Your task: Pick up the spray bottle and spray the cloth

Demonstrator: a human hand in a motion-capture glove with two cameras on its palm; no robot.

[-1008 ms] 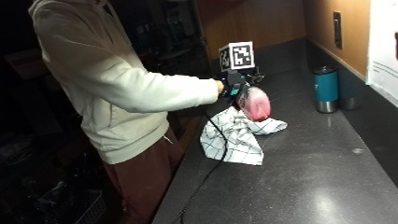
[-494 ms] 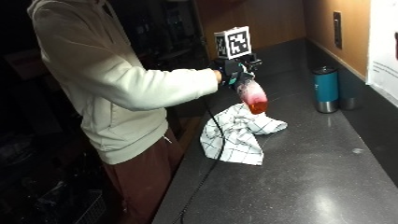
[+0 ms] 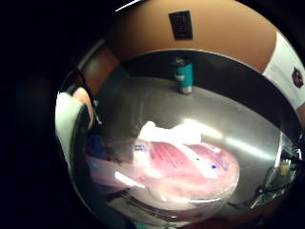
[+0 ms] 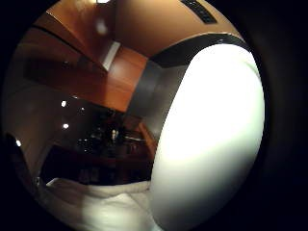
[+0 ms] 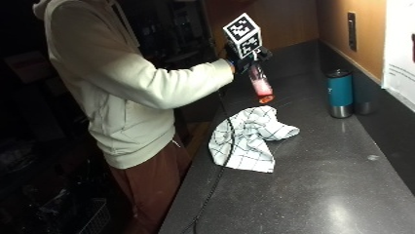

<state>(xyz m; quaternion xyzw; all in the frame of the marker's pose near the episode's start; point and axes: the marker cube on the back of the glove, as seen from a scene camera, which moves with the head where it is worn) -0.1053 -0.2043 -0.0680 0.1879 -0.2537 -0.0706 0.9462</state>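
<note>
Looking at surface: I see a dark speckled counter [image 5: 337, 185] along a wood-panelled wall, a teal tumbler [image 5: 339, 92] at 2 o'clock from the cloth.
Cloth: white checked cloth [image 5: 250, 139] lies crumpled near the counter's front edge.
Right hand: my gloved right hand [image 5: 241, 57] is raised, fingers curled round the bottle's neck.
Spray bottle: pink spray bottle [image 5: 260, 85] hangs off the counter, at 12 o'clock above the cloth, apart from it.

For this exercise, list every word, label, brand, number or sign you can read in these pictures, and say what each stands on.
None can be read.
Spray bottle: pink label with print, too blurred to read.
White sheet on the wall: lines of print, too small to read.
White panel: a small dark emblem, unreadable.
Teal tumbler: no text visible.
</note>
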